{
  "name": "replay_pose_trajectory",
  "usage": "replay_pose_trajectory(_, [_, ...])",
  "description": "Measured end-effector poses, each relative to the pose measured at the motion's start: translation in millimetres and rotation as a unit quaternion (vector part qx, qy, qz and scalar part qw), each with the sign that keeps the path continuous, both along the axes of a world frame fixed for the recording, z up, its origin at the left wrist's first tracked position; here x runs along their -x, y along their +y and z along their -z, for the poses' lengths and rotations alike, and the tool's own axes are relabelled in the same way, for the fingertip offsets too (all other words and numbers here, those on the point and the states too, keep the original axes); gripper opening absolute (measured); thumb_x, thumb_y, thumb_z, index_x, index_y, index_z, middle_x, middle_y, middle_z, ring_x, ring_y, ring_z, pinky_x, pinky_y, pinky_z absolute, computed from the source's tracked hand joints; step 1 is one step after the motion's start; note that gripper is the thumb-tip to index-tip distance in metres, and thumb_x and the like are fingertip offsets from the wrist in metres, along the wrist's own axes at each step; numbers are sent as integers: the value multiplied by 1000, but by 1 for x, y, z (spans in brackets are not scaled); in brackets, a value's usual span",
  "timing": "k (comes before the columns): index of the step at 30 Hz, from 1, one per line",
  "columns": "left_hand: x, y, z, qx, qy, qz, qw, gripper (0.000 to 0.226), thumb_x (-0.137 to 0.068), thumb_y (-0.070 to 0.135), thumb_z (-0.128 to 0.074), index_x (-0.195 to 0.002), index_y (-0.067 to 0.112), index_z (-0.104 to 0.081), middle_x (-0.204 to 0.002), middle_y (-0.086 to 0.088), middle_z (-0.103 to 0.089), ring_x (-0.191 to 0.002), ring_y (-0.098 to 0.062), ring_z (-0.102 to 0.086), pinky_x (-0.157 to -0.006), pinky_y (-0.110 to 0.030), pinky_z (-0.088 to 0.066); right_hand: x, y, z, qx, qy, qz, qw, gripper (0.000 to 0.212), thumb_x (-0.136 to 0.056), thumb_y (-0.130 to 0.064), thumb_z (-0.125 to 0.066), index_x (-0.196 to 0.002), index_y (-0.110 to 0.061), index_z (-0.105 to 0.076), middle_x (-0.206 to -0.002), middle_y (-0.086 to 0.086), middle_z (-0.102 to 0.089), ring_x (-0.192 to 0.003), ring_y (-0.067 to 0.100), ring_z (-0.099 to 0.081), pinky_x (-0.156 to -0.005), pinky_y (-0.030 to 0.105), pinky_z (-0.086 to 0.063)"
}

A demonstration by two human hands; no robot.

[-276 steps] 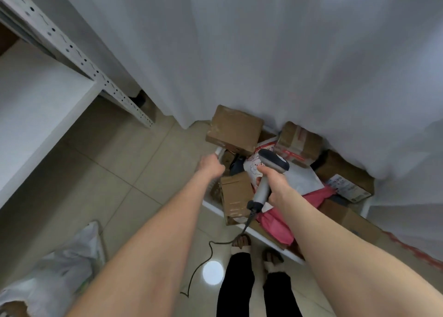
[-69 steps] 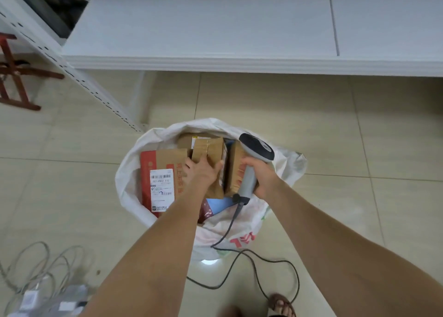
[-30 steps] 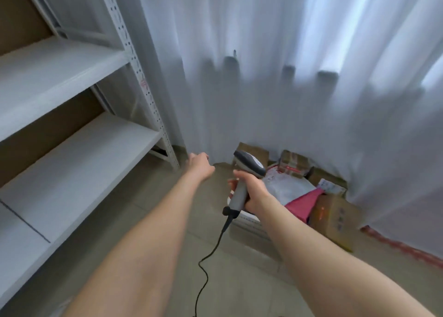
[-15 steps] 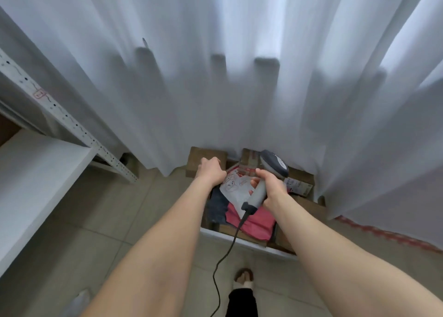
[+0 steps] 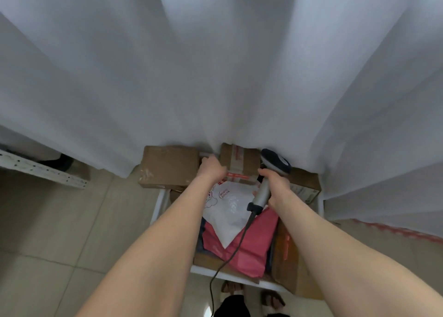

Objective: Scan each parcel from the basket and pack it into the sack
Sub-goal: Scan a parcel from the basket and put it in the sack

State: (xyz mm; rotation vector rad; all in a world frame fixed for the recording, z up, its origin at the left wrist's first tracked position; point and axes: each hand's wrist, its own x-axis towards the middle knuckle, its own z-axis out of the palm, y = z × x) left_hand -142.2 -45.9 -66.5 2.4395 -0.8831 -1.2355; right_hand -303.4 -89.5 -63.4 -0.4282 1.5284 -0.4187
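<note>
L hand: at taped carton, basket far edge; grip unclear.
R hand: grasps scanner.
Handling: we judge it stiff, light; take by sides.

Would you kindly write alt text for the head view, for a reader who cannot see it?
A person's left hand reaches for a taped cardboard parcel in a full basket while the right hand holds a scanner.
</note>
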Motion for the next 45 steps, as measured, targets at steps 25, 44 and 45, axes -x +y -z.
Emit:
replay_pose_trajectory(25, [1,37,-126,108,158,-277,942,41,-85,20,-64,-125,13,-57,-104,-5,-65,-90,-20,-64,-77,-35,-56,4,8,-90,-15,-65,-118,991,49,-82,-17,-76,-125,-1,-57,-113,17,-68,-102,33,-66,-94,52,-52])
replay_pose_trajectory(44, [-32,162,-415,312,-20,-332,890,21,-81,23,-75,-99,16,-66,-85,4,-65,-78,-10,-59,-65,-24,-46,-28,83,-363,-10,-241,-229,943,23,-86,-26,-72,-101,-10,-64,-70,7,-69,-47,15,-63,-44,22,-53])
replay_pose_trajectory(45, [-33,167,-420,316,-26,-365,875,21,-79,26,-77,-95,16,-67,-83,3,-66,-75,-11,-60,-67,-24,-48,-32,91,-370,-16,-242,-224,944,24,-85,-27,-73,-101,-11,-65,-69,6,-68,-44,14,-61,-41,21,-50])
